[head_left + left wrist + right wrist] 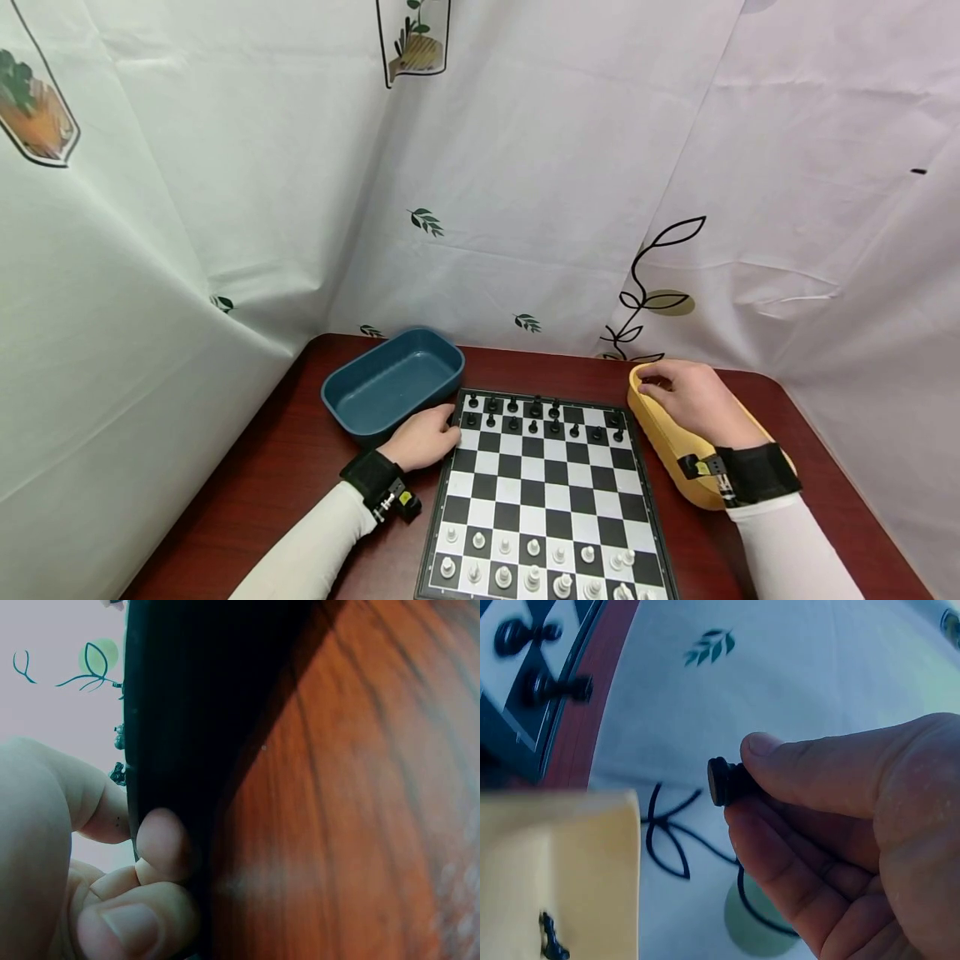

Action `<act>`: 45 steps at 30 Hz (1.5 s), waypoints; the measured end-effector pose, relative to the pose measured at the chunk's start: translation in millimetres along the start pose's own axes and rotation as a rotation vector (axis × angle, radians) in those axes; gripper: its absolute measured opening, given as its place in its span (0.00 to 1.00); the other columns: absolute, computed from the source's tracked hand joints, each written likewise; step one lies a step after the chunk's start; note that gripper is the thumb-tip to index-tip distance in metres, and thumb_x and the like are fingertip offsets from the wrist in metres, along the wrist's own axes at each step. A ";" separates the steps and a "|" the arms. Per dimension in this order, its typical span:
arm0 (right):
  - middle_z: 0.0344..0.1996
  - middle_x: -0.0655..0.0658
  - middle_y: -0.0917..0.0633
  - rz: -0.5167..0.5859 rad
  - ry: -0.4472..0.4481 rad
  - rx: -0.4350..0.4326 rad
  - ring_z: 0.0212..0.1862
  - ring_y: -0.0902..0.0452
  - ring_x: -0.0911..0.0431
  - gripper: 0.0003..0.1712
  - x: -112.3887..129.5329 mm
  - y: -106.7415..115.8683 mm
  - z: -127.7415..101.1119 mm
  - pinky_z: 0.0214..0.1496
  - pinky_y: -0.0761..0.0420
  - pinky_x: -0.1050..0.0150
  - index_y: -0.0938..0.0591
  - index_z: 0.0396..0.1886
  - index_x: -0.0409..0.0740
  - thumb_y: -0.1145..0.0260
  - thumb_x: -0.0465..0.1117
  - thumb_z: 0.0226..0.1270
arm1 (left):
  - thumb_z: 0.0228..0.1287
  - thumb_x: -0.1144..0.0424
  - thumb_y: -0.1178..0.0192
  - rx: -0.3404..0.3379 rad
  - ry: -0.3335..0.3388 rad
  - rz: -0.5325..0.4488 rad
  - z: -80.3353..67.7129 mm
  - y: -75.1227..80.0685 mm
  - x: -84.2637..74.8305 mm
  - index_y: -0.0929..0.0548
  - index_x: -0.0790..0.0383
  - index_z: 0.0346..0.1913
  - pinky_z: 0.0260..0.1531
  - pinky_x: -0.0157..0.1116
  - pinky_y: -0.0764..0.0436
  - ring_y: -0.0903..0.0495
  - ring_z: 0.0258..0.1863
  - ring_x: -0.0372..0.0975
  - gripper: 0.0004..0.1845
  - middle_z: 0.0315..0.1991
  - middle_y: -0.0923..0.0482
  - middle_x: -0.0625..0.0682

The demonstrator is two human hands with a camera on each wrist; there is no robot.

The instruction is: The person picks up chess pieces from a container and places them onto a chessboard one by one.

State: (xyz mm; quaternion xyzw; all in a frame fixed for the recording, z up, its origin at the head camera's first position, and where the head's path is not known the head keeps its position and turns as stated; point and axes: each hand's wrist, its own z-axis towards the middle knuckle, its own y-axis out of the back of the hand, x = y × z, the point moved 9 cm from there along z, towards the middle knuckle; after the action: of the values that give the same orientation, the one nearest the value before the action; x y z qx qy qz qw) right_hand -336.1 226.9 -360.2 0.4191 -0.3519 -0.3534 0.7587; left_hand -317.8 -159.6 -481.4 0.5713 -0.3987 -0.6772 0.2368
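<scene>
A chessboard [556, 492] lies mid-table, with black pieces [552, 417] on its far rows and white pieces [533, 572] on its near rows. My left hand [423, 437] sits at the board's far left side. In the left wrist view its curled fingers [161, 840] press the board's black edge [172, 712]. My right hand [693, 398] hovers over the yellow tray [663, 437]. In the right wrist view that right hand [759, 792] pinches a black chess piece [724, 782] between thumb and fingers, above the tray's wall [562, 855].
A blue tray [393, 383] stands at the back left, touching the board's corner. A dark piece [551, 937] lies in the yellow tray. White printed sheets close in the table on three sides. Red-brown tabletop [360, 787] shows left of the board.
</scene>
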 end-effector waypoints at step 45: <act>0.35 0.50 0.11 -0.034 0.115 0.125 0.40 0.17 0.52 0.08 45.3 -76.8 7.7 0.44 0.16 0.51 0.07 0.40 0.44 0.16 0.33 0.64 | 0.75 0.59 0.42 0.006 0.020 -0.005 1.7 -1.3 3.3 0.17 0.64 0.69 0.45 0.43 0.19 0.20 0.32 0.35 0.24 0.32 0.18 0.42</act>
State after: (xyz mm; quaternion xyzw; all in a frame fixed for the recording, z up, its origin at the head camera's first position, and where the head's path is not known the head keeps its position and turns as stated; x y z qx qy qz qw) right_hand -338.3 155.7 -414.3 0.4911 -0.3218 -0.3192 0.7439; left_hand -320.0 -160.9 -484.3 0.5797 -0.3970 -0.6708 0.2375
